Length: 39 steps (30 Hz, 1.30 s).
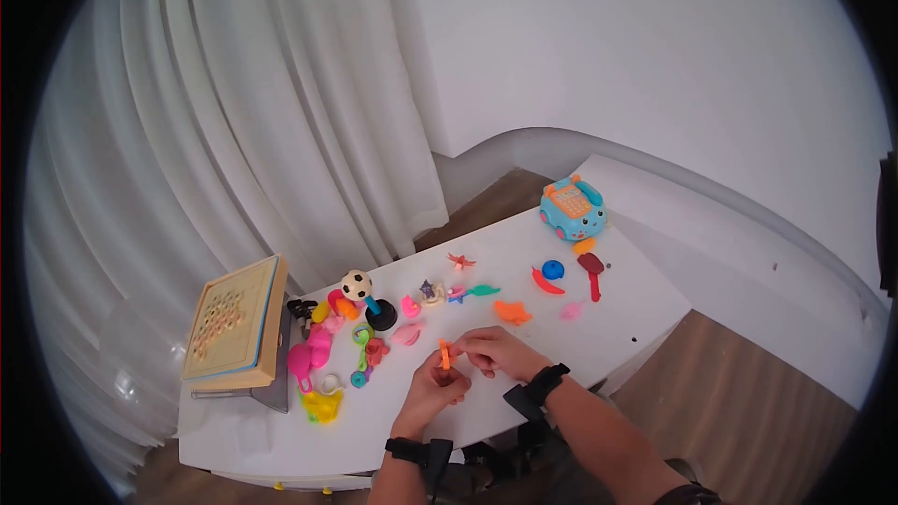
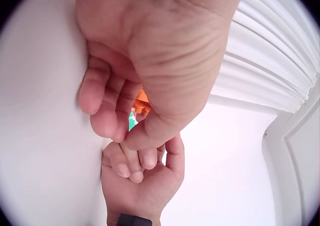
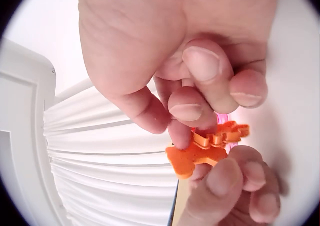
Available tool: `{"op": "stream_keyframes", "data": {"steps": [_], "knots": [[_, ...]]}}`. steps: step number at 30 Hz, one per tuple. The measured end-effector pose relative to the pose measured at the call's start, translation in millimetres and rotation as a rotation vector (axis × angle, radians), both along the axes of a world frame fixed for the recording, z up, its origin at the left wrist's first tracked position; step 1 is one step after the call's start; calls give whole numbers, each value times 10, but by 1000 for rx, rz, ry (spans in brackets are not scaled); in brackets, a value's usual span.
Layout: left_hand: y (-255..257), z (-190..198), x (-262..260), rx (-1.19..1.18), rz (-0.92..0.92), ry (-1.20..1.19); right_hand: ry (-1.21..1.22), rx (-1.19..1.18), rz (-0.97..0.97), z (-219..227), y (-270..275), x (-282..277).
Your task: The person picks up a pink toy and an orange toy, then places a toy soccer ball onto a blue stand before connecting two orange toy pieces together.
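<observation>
My left hand (image 1: 430, 391) pinches an orange plastic shape cutter (image 3: 187, 158) between thumb and fingers, above the white table (image 1: 524, 393). The cutter has a flat, lobed outline with raised rims along one side. My right hand (image 1: 500, 353) comes in from the other side, and a fingertip touches the cutter in the right wrist view. Its remaining fingers are loosely bent toward the palm. From the left wrist, most of the cutter is hidden behind the left fingers. Another orange piece (image 1: 513, 312) lies on the table just beyond my hands.
Small colourful toys lie around, including a pink shell (image 1: 408, 334), a red toy chilli (image 1: 548, 282) and a blue round piece (image 1: 553, 269). A toy phone (image 1: 572, 209) stands at the far right, a football on a stand (image 1: 356, 285) and a board-game box (image 1: 234, 323) at left.
</observation>
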<state>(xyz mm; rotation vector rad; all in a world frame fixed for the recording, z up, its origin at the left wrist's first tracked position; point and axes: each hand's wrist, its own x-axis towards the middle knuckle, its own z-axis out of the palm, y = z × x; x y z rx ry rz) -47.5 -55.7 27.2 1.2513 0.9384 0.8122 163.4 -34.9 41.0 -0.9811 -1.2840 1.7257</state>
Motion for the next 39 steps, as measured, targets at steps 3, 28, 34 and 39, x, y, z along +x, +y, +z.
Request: {"op": "stream_keyframes", "data": {"steps": [3, 28, 34, 39], "knots": [[-17, 26, 5, 7, 17, 63, 92, -8, 30, -62, 28, 36], [11, 26, -79, -67, -51, -35, -117, 45, 83, -96, 69, -35], [20, 53, -69, -86, -48, 38, -20, 22, 71, 45, -1, -40], [18, 41, -105, -76, -39, -64, -94, -3, 68, 10, 6, -49]]}}
